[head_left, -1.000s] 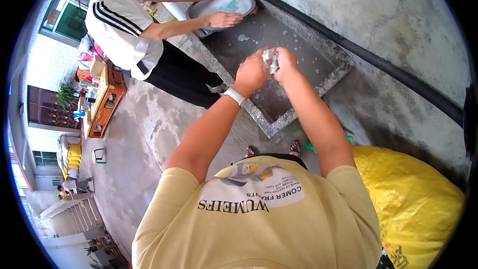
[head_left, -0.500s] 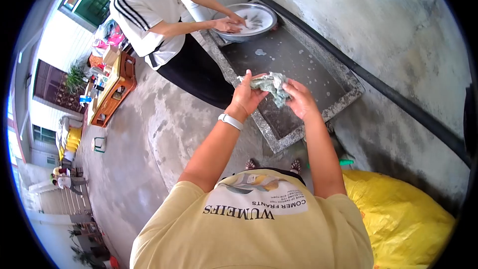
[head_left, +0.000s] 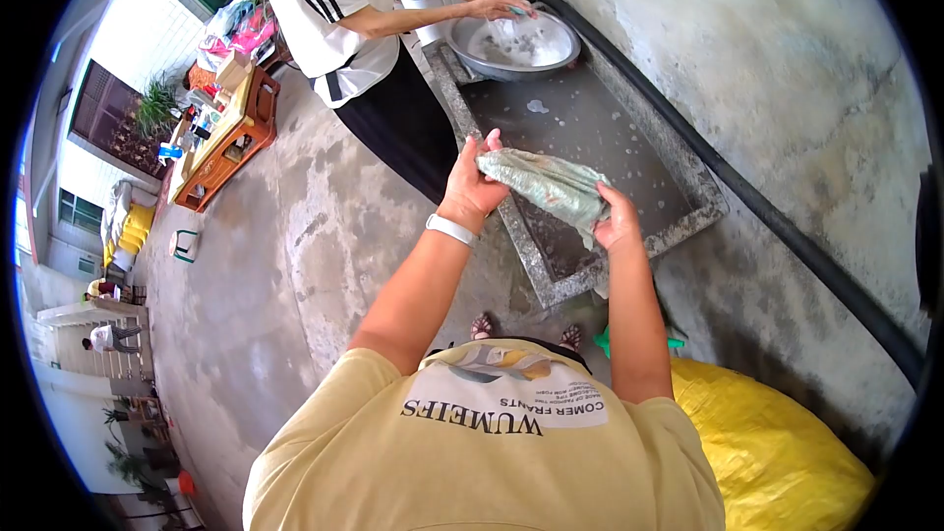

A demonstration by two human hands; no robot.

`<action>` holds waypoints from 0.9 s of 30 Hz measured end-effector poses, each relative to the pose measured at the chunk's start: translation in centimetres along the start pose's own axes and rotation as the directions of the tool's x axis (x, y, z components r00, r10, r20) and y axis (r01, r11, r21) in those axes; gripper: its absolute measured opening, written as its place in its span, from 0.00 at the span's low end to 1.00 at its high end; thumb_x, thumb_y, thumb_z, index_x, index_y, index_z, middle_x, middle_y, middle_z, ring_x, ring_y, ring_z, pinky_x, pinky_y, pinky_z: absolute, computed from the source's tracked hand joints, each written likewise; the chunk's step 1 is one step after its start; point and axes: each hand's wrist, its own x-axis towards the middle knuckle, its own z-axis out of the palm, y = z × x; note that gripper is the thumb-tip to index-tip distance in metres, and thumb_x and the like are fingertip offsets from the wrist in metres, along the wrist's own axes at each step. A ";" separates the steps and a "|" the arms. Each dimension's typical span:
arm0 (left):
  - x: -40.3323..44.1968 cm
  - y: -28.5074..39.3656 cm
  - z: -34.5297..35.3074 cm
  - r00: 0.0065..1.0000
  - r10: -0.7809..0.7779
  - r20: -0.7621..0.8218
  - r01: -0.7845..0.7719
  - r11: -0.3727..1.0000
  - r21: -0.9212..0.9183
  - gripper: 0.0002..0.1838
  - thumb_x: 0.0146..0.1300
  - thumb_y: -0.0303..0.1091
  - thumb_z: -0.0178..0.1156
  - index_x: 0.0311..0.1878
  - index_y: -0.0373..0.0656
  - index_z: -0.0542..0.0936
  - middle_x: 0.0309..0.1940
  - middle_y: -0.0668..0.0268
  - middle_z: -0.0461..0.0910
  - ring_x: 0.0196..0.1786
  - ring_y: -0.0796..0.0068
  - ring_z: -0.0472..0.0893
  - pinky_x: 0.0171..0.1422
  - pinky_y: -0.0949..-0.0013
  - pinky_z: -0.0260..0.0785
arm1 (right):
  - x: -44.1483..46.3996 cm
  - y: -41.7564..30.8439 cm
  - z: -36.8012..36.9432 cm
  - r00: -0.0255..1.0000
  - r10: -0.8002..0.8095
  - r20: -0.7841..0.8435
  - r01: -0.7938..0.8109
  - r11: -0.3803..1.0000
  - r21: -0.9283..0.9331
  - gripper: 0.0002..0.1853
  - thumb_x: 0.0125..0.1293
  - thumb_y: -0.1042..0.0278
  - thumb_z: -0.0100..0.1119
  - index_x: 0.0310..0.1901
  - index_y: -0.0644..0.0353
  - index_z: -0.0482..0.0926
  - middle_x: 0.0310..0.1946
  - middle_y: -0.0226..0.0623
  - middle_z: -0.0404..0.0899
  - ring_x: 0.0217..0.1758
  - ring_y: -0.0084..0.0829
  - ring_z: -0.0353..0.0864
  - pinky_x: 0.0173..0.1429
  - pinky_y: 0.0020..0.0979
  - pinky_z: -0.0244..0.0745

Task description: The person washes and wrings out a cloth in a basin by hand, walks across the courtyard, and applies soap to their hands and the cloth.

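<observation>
A damp, pale green cloth is stretched between my two hands above the near end of the stone trough. My left hand grips its left end, the thumb side uppermost. The right end is pinched in my right hand, with a loose corner hanging below. The cloth lies open and slightly creased, slanting down to the right. A white band circles my left wrist. Beyond my hands, a metal basin of suds rests on the trough's far end.
A co-worker stands at the left of the trough, hands over the basin. A black pipe runs along the trough by the wall. A yellow sack lies at my right. A wooden table stands far left.
The cloth was bunched up and is now spread out, my hands further apart. The co-worker's hands have risen from the suds, holding something small and greenish. My view has shifted slightly.
</observation>
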 end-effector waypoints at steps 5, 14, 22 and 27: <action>-1.5 -0.5 -2.2 0.999 -0.008 -0.035 0.019 0.945 0.328 0.02 0.55 0.28 0.54 0.28 0.46 0.72 0.26 0.75 0.75 0.22 0.87 0.70 0.22 0.82 0.57 | 1.3 -1.3 1.0 0.987 -0.118 0.112 0.110 0.991 0.076 0.09 0.54 0.71 0.55 0.37 0.63 0.74 0.36 0.37 0.74 0.41 0.32 0.73 0.47 0.37 0.67; -3.5 -5.0 -3.0 0.879 -0.393 -0.269 0.465 0.831 0.307 0.43 0.45 0.63 0.54 0.61 0.49 0.57 0.63 0.61 0.52 0.64 0.52 0.51 0.59 0.38 0.43 | -4.4 3.8 9.5 0.904 -0.262 0.338 0.359 0.894 -0.267 0.08 0.55 0.68 0.54 0.31 0.65 0.74 0.28 0.33 0.75 0.33 0.28 0.74 0.37 0.29 0.69; 0.0 -7.8 -2.4 0.992 0.122 -0.010 -0.101 0.863 0.495 0.10 0.56 0.39 0.48 0.38 0.47 0.74 0.32 0.65 0.76 0.35 0.71 0.75 0.35 0.66 0.66 | -2.2 6.1 8.1 0.386 -0.710 0.589 0.770 -0.103 -0.629 0.11 0.53 0.68 0.53 0.33 0.69 0.73 0.34 0.44 0.73 0.37 0.41 0.71 0.44 0.37 0.67; -2.3 -8.8 1.4 0.927 0.229 -0.298 0.010 0.776 0.630 0.11 0.59 0.38 0.44 0.38 0.46 0.73 0.28 0.65 0.75 0.30 0.71 0.74 0.25 0.66 0.65 | 1.1 3.2 6.6 0.769 -0.551 0.325 0.633 0.583 -0.510 0.15 0.53 0.73 0.47 0.42 0.69 0.73 0.39 0.45 0.74 0.40 0.34 0.74 0.44 0.32 0.70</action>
